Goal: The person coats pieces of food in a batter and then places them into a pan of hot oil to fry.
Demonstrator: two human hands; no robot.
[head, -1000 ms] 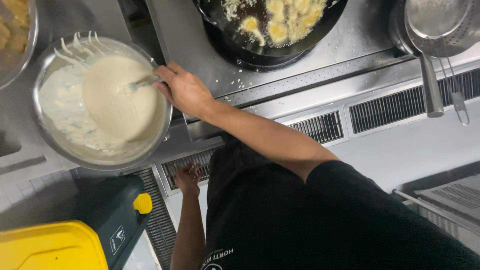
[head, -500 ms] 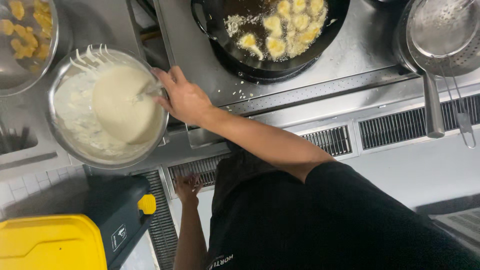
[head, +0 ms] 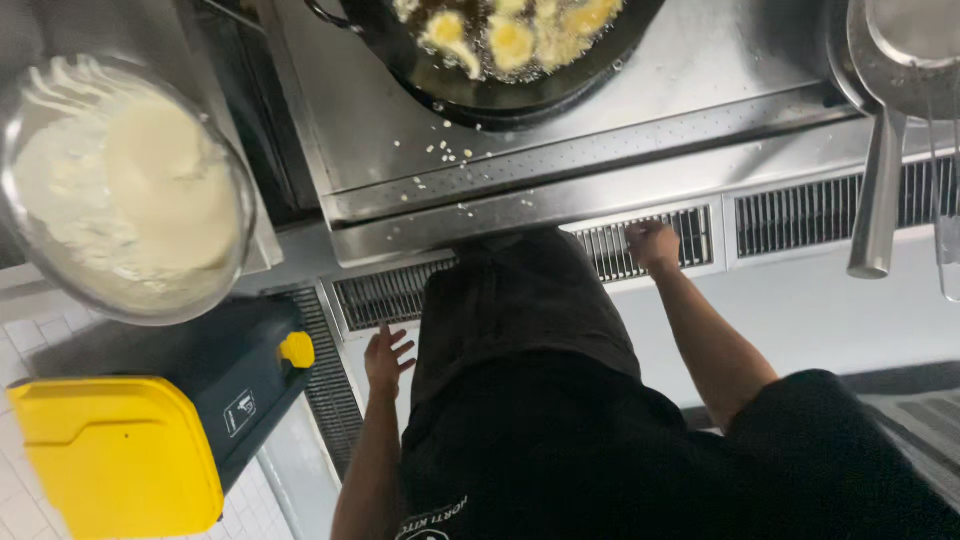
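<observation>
Item: right hand (head: 652, 243), arm stretched forward and down, fingers curled against the slatted vent panel (head: 648, 240) on the front of the steel cooker, below the counter edge; whether it grips anything there cannot be told. Item: left hand (head: 386, 357), hanging low beside the black apron, fingers spread, holding nothing. Item: black wok (head: 470, 85) of battered pieces frying in oil, directly above the right hand. Item: steel bowl of pale batter (head: 120, 190), perched at the counter edge, left. Risks, as judged: hot oil spitting or spilling over the edge onto the reaching forearm; the bowl tipping off its ledge if bumped; crumbs on the steel (head: 440, 160) scorching.
</observation>
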